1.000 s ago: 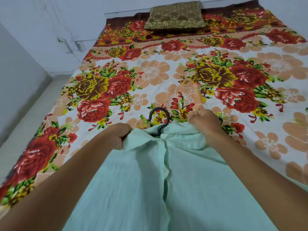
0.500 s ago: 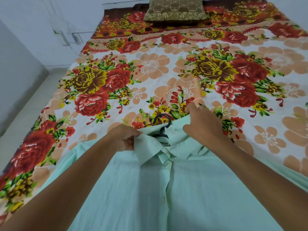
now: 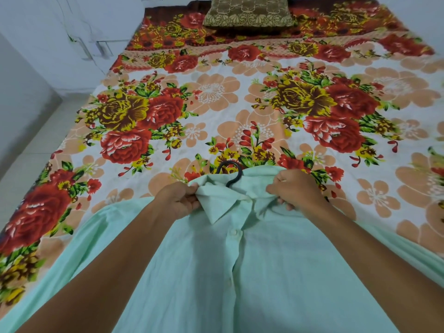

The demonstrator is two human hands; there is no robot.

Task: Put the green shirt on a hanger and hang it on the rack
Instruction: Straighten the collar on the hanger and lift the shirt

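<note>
Both hands work the green shirt (image 3: 240, 272), laid front-up on near part of bed (image 3: 216, 111). Left hand (image 3: 179, 200) grip pinched on left collar flap, right hand (image 3: 296, 188) grip closed on right collar side. Black hanger (image 3: 230, 171) hook pokes out of neck opening, far side. Brown pillow (image 3: 248, 12) at far end.
</note>
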